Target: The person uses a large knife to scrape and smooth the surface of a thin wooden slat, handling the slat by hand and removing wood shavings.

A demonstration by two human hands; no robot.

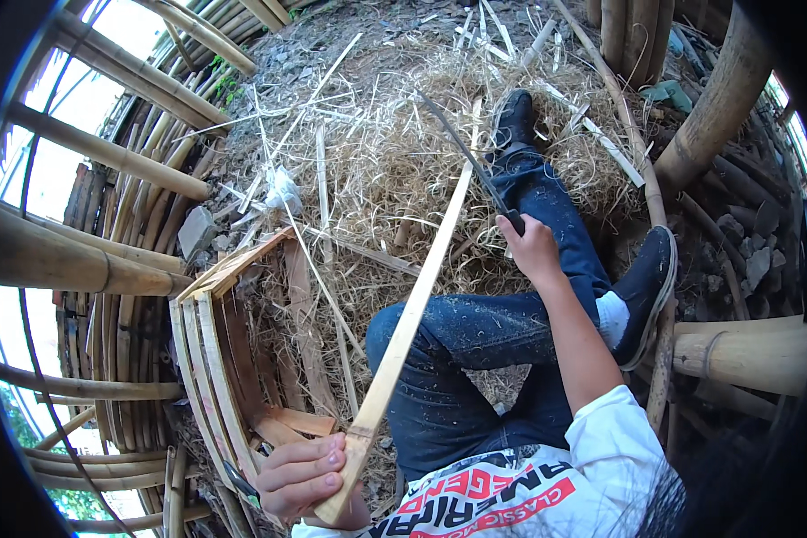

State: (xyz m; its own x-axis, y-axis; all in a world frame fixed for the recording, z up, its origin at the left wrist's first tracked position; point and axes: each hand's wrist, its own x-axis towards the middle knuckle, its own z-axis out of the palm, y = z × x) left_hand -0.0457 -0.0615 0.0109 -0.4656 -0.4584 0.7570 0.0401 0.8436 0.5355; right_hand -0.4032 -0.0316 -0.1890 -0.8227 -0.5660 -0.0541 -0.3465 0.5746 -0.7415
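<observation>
Ground covered in dry straw-like bamboo shavings (pixel 377 161), thick round bamboo poles (pixel 90 148) at 9 to 11 o'clock. My blue-jeaned leg (pixel 475 332) stretched toward 12. Woven split-bamboo basket frame (pixel 220 359) at 8. Long pale flat bamboo strip (pixel 412 318) runs from 6 up to 12; my left hand (pixel 300 475) clenched on its lower end. Right hand (pixel 531 244) grips long dark knife (pixel 471 161), blade against strip's top.

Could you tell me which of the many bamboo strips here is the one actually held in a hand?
It is the long pale bamboo strip slanting across the knee, its lower end gripped in the left hand. The other strips lie loose on the littered ground.
</observation>
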